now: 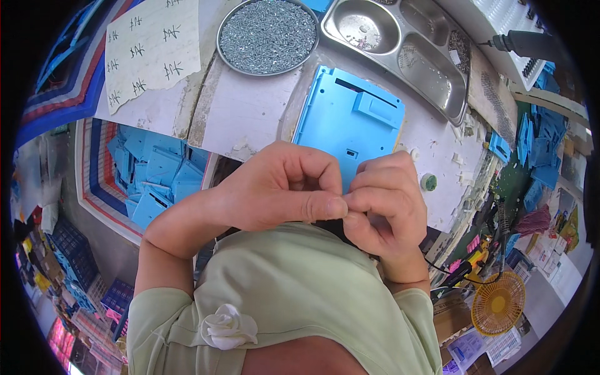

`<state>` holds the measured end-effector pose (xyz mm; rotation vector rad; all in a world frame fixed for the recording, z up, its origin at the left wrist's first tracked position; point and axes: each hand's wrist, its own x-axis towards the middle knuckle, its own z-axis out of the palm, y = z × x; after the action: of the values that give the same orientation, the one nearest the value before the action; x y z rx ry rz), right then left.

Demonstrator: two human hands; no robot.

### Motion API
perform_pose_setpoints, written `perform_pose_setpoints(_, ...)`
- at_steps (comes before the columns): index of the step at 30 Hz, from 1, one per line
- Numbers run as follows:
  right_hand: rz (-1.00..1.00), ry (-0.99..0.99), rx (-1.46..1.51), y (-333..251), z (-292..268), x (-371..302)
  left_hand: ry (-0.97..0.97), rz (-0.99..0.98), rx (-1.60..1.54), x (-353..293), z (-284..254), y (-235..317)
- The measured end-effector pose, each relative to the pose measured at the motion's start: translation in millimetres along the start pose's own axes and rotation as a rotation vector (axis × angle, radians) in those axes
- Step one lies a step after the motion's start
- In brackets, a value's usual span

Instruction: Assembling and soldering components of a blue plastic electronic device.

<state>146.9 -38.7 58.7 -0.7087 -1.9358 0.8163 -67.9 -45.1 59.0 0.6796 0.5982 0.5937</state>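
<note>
Dish [262, 73], tray [431, 78] beyond blue panel [340, 119]

The picture is bright, and the light is quite even; it seems to fall from above. Soft shadows lie in the hollow of the left hand [275, 199]. The steel tray [431, 80] shows patches of glare, and the small metal pieces [269, 36] glitter. The middle is rather clear, but toward the black round border straight edges bend and details become soft.
</note>
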Motion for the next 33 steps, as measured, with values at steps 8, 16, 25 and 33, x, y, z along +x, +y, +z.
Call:
perform_pose_setpoints(8, 0.181, -0.016, -0.321, 36, -41, -41, 0.602, 0.531, 1.366, 28, -50, 5)
perform_pose_setpoints(16, 0.19, -0.263, -0.448, 24, -40, -30, 0.598, 0.521, 1.298, 38, -42, 1)
perform_pose_setpoints(25, 0.489, -0.338, -0.252, 22, -46, -16, 0.535, 0.789, 1.493, 52, -56, 3)
perform_pose_setpoints(33, 0.413, -0.315, -0.281, 20, -56, -17, 0.391, 0.81, 1.762, 45, -57, 14)
